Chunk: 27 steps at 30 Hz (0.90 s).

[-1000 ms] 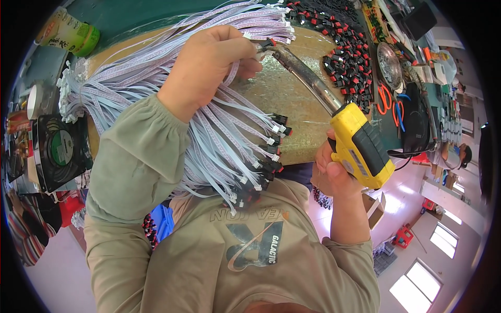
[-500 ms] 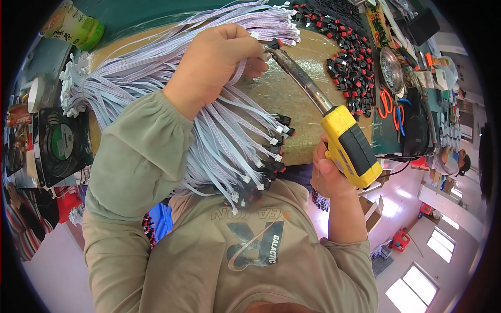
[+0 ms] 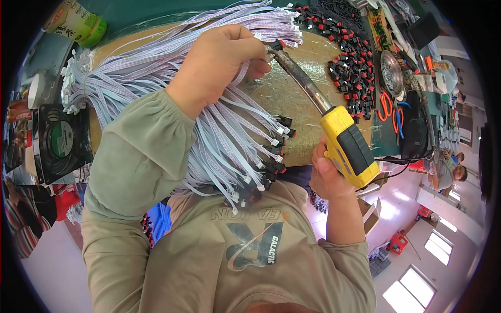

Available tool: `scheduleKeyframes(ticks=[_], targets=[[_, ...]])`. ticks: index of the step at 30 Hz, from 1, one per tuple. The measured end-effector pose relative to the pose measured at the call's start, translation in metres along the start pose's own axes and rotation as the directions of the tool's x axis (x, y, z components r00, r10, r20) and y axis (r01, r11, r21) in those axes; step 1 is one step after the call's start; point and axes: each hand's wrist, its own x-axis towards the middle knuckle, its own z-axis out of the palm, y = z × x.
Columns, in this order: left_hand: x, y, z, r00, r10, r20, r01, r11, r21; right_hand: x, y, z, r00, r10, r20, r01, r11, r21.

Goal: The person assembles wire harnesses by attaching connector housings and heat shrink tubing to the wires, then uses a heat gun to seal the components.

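Observation:
My left hand (image 3: 222, 65) is closed in a pinch on the end of a white flat ribbon cable (image 3: 241, 73). A small black and red rocker switch (image 3: 278, 45) sits at its fingertips. In my right hand (image 3: 331, 175) is a yellow and black soldering gun (image 3: 350, 148). Its dark, bent tip touches or nearly touches the cable end beside the switch; the exact contact is too small to make out. Under my left arm fans a large bundle of ribbon cables (image 3: 135, 73) with white plugs. Several cables nearest my body end in black switches (image 3: 274, 151).
The brown work board (image 3: 308, 125) lies on a green table. Loose black and red switches (image 3: 352, 68) are heaped at its right, near a metal bowl (image 3: 391, 73), orange-handled scissors (image 3: 385, 107) and blue-handled pliers (image 3: 398, 122). A black fan (image 3: 57, 141) and green-yellow tub (image 3: 75, 23) stand left.
Both hands keep their hold, with the cable, switch and soldering gun tip almost unmoved. The whole view has shifted slightly. People in the far right background have moved a little.

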Motion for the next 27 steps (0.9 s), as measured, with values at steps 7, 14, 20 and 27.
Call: scheduleKeyframes(ticks=[7, 14, 20, 27], targets=[[0.000, 0.001, 0.000, 1.000, 0.001, -0.009, -0.001, 1.000, 0.014, 0.000, 0.003, 0.001, 1.000, 0.003, 0.012, -0.003, 0.999, 0.051], [0.001, 0.001, 0.002, 0.999, -0.030, -0.028, 0.029, 1.000, -0.006, -0.010, 0.005, -0.002, 0.996, 0.082, 0.033, -0.088, 0.926, 0.366], [0.002, 0.001, 0.003, 0.999, -0.016, 0.049, 0.017, 1.000, -0.022, -0.001, 0.014, -0.032, 0.924, 0.038, -0.381, 0.188, 0.822, 0.538], [-0.004, 0.006, 0.005, 0.995, -0.076, -0.062, 0.075, 0.997, -0.018, 0.025, 0.055, -0.104, 0.533, 0.531, -0.659, 0.110, 0.729, 0.676]])
